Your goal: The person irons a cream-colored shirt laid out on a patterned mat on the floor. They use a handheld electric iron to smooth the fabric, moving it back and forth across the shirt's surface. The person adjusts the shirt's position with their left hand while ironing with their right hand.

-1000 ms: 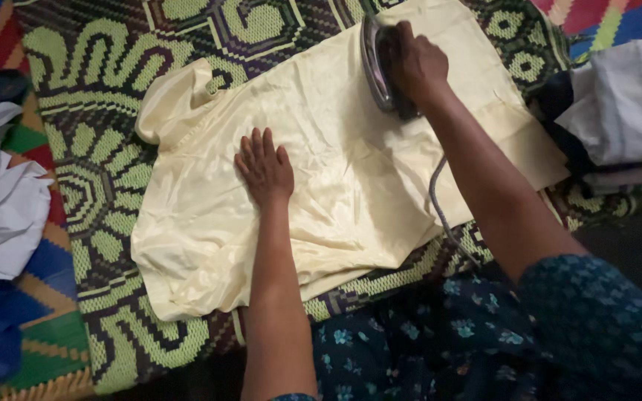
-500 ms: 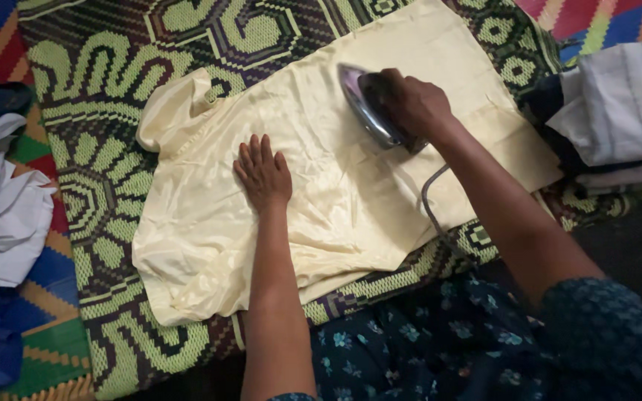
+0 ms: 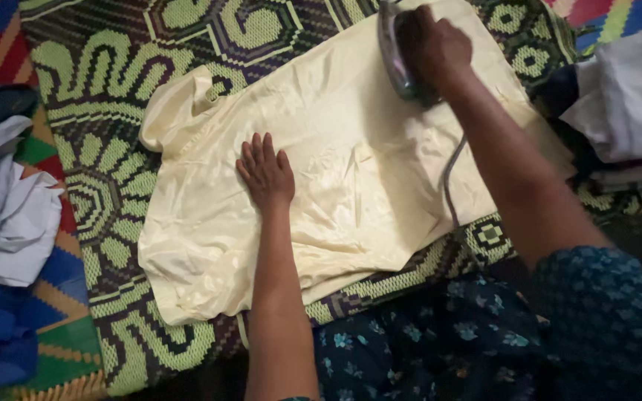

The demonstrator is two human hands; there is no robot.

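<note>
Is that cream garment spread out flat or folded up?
Spread out. The cream garment lies open on the patterned mat, with creases; the left hand presses it flat.

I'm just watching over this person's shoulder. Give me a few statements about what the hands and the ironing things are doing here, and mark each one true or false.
1. The right hand grips the iron. True.
2. The left hand lies flat on the cream garment. True.
3. The iron stands on the patterned mat, off the cloth. False: it sits on the garment's far edge.
4. The left hand holds the iron's cord. False: the cord hangs beside the right forearm.
5. Folded pale clothes lie at the right. True.
</note>
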